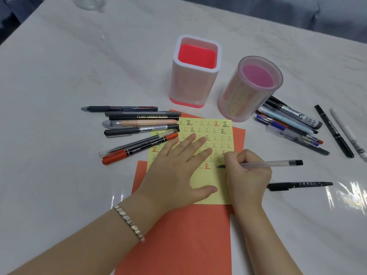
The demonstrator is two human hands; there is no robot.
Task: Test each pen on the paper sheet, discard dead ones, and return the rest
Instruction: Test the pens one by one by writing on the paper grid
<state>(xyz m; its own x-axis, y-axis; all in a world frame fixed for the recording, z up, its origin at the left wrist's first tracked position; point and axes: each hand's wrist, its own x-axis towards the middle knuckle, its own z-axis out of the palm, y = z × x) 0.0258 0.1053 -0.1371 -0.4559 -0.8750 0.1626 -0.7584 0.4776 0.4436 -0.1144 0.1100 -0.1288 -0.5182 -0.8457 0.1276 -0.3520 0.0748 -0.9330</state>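
A yellow paper sheet point(210, 193) covered with rows of small written marks lies on orange paper point(178, 239). My left hand point(178, 167) presses flat on the sheet, fingers straight. My right hand point(246, 171) grips a clear pen with a black cap end point(278, 163), its tip touching the sheet near the lower rows. Several pens point(139, 130) lie in a group left of the sheet. Another pile of pens point(292, 124) lies to the right. Both pen holders stand behind the sheet: a square pink one point(193, 86) and a round clear pink one point(248, 92).
A black marker point(299, 185) lies on the white marble-pattern table point(79, 66) just right of my right hand. A black pen point(333, 131) and a white pen point(347, 133) lie apart at the far right. A glass object point(88, 2) sits at the far top edge.
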